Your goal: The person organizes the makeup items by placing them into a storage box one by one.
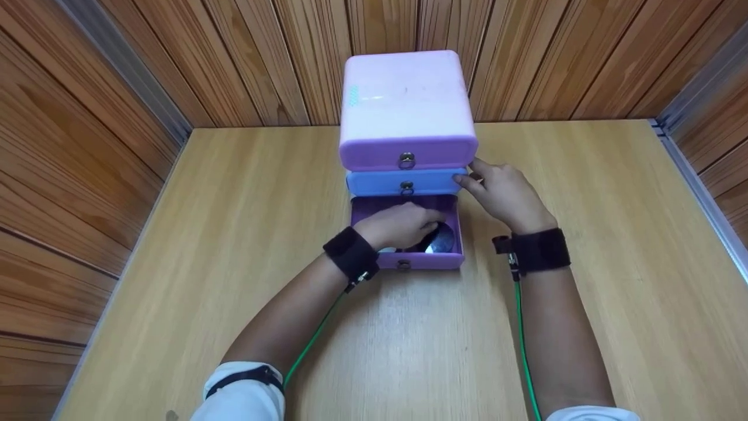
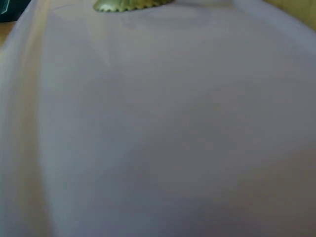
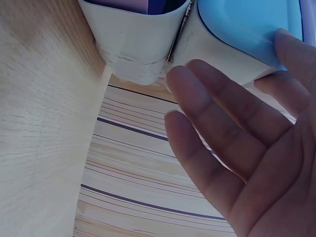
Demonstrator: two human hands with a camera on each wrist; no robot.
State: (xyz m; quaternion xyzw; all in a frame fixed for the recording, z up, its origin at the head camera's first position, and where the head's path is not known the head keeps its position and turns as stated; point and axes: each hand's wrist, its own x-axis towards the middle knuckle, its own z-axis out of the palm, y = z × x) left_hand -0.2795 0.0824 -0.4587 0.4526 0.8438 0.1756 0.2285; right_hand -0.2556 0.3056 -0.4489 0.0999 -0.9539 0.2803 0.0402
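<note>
A small drawer unit has a pink top drawer (image 1: 408, 153), a blue middle drawer (image 1: 374, 183) and a purple bottom drawer (image 1: 432, 261), pulled out. My left hand (image 1: 403, 225) reaches into the bottom drawer with bent fingers. Beside its fingers lies a dark, glossy, rounded thing (image 1: 442, 238); the fingertips are partly hidden. A pale purple drawer front (image 2: 158, 123) with a brass-coloured plate (image 2: 131, 4) fills the left wrist view. My right hand (image 1: 505, 193) is at the unit's right side, its thumb by the blue drawer's edge. In the right wrist view its fingers (image 3: 217, 118) are spread and loosely bent.
The unit stands on a wooden table (image 1: 245, 234) against a wood-panelled wall (image 1: 263, 64). Metal strips (image 1: 710, 193) run along the side edges. Each wrist wears a black band (image 1: 540, 251) with a green cable (image 1: 522, 333).
</note>
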